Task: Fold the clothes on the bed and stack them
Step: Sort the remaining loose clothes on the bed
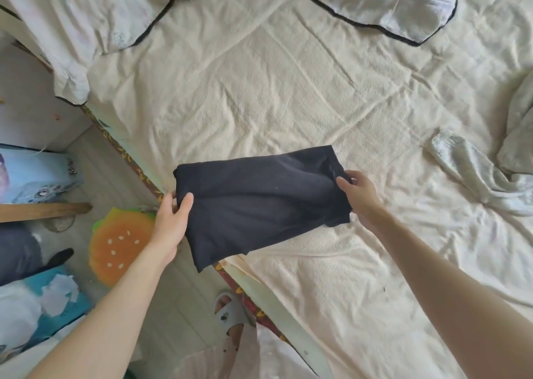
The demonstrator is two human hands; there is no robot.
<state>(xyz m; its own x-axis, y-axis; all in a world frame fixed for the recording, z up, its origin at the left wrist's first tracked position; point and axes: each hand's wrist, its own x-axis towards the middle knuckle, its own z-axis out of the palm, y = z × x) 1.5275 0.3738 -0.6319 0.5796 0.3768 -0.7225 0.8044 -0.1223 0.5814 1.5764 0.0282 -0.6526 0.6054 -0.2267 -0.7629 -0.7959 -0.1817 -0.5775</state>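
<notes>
A black garment [259, 202], folded into a rough rectangle, hangs between both hands over the near edge of the bed [259, 75]. My left hand [171, 220] grips its left end, thumb on top. My right hand [360, 194] pinches its right end near the upper corner. The garment's lower part droops past the mattress edge. A pale grey-white garment [473, 173] lies crumpled on the cream sheet at the right.
Two white pillows with black piping [383, 3] [86, 18] sit at the head of the bed. Beside the bed on the floor are a melon-shaped cushion [121, 243], a wooden stick [43, 211], blue boxes [34, 173] and my slippered foot [230, 312].
</notes>
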